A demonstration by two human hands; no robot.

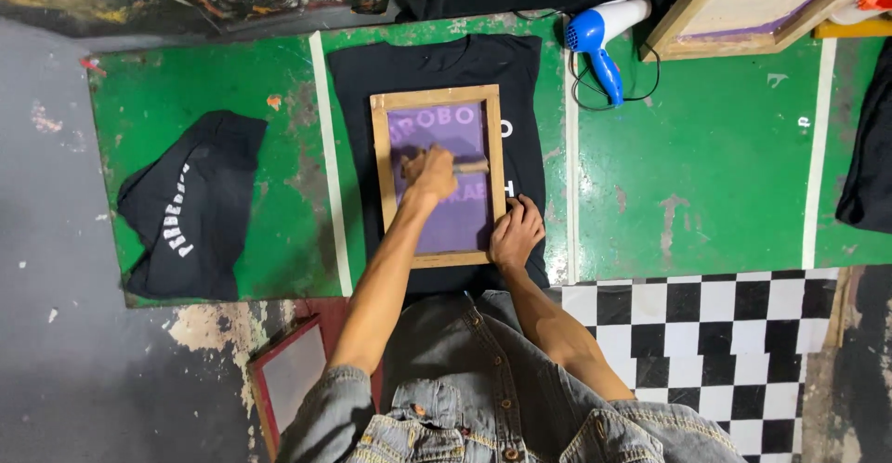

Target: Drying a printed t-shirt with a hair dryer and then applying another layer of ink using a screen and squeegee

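Note:
A wooden screen-printing frame (379,161) with purple mesh lies on a black T-shirt (353,82) spread on the green table. My left hand (430,173) is closed on a wooden-handled squeegee (472,167) that rests across the middle of the mesh. My right hand (516,233) presses flat on the frame's near right corner, fingers spread over the wood and onto the shirt. White letters of a print show on the shirt just right of the frame.
A folded black shirt with white lettering (190,208) lies at the table's left end. A blue and white hair dryer (599,40) with its cord sits at the back right, beside a larger wooden screen frame (743,8). Another small frame (283,375) leans below the table.

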